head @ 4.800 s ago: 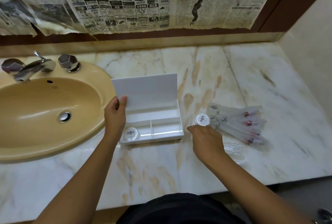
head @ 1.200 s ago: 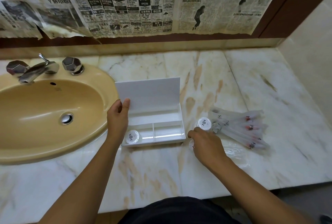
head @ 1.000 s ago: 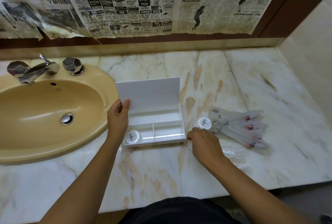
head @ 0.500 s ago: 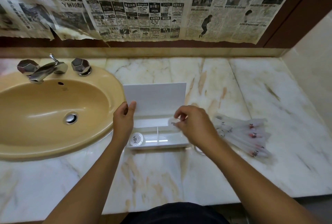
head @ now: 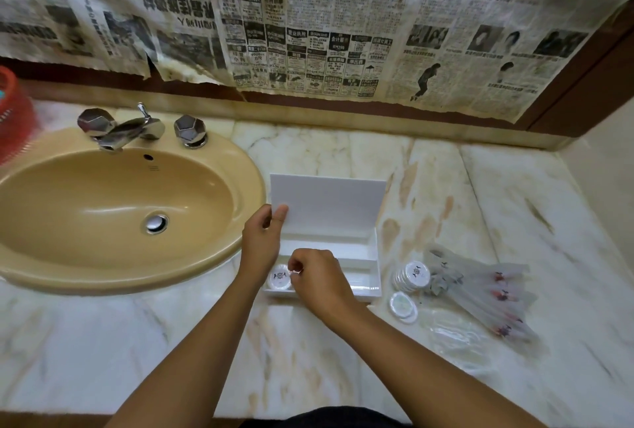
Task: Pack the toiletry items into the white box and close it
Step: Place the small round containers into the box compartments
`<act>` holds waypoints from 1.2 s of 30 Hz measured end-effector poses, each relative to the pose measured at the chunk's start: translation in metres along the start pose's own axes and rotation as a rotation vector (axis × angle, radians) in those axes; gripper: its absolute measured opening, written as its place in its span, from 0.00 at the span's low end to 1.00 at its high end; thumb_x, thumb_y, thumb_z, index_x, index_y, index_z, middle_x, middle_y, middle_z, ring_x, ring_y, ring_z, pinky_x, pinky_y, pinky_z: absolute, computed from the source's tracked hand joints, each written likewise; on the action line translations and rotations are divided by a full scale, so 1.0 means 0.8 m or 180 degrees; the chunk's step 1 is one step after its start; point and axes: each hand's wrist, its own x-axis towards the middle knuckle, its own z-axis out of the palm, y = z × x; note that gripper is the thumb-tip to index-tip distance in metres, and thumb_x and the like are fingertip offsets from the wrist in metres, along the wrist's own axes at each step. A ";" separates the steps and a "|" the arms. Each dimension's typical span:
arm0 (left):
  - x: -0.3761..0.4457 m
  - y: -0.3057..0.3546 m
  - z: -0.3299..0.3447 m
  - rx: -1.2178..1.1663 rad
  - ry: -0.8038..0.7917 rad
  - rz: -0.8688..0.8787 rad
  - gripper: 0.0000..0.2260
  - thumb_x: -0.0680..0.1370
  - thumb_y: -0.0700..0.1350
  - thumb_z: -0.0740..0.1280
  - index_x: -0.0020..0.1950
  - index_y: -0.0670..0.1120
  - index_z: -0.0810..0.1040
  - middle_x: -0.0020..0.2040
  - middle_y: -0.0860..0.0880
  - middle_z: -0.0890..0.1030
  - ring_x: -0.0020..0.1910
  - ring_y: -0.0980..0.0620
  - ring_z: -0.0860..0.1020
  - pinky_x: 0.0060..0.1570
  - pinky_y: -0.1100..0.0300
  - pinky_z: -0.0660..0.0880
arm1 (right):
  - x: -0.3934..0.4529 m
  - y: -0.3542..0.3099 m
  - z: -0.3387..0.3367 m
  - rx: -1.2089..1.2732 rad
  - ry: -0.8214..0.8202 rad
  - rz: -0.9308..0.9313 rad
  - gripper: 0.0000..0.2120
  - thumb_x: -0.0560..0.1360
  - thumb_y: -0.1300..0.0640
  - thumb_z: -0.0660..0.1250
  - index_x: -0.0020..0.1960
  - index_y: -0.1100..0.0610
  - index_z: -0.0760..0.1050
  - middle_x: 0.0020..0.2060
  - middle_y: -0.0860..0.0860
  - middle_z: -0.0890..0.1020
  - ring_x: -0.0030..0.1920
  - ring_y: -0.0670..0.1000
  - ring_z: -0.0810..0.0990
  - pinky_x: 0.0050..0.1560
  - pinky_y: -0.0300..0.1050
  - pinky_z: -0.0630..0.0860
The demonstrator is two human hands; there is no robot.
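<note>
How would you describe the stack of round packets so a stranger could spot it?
Start at the open white box right of the sink. Just past the box's right wall stands a stack of round white packets, its top printed with a dark emblem. Unlike the flat discs below it, it is piled high.

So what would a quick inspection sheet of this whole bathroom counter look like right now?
Surface: marble counter with brown streaks.
Job's things: white box stands open, lid upright; one round disc lies in its front left compartment. A stack of round discs and two flatter discs lie right of the box, beside clear wrapped packets.
Clutter: red basket at the far left edge.
Hands: left hand holds the lid's left edge; right hand curls over the front left compartment, pinching something small I can't make out.
Cables: nothing seen.
Surroundings: tan sink with chrome tap; newspaper covers the wall.
</note>
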 end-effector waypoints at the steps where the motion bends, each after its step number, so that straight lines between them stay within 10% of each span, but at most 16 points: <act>1: 0.000 0.000 0.000 -0.0001 0.0005 -0.0012 0.23 0.83 0.51 0.64 0.38 0.36 0.62 0.34 0.45 0.63 0.34 0.52 0.61 0.34 0.60 0.59 | -0.001 0.002 -0.002 -0.0035 0.0005 0.0018 0.08 0.72 0.66 0.63 0.44 0.57 0.80 0.42 0.53 0.83 0.45 0.52 0.78 0.42 0.41 0.72; 11: 0.000 0.001 0.000 0.0013 -0.0022 -0.0006 0.22 0.83 0.50 0.64 0.38 0.36 0.63 0.34 0.44 0.63 0.34 0.52 0.62 0.34 0.60 0.60 | -0.003 0.002 -0.002 0.0094 -0.0098 0.0056 0.08 0.74 0.60 0.64 0.49 0.56 0.81 0.46 0.53 0.84 0.47 0.52 0.80 0.44 0.40 0.74; 25: -0.001 0.002 0.002 -0.0036 -0.0005 -0.0067 0.21 0.83 0.49 0.64 0.39 0.34 0.64 0.36 0.44 0.62 0.35 0.53 0.61 0.33 0.62 0.59 | -0.061 0.082 -0.079 -0.0381 0.1015 0.0290 0.10 0.74 0.61 0.63 0.50 0.53 0.80 0.48 0.46 0.83 0.45 0.52 0.80 0.43 0.45 0.76; 36: -0.004 0.007 0.004 0.0120 0.0045 0.0037 0.20 0.84 0.46 0.63 0.39 0.34 0.65 0.36 0.44 0.62 0.33 0.58 0.61 0.31 0.66 0.59 | -0.083 0.150 -0.069 -0.1089 0.0063 0.0676 0.22 0.72 0.68 0.59 0.62 0.52 0.74 0.56 0.51 0.79 0.56 0.57 0.78 0.50 0.46 0.74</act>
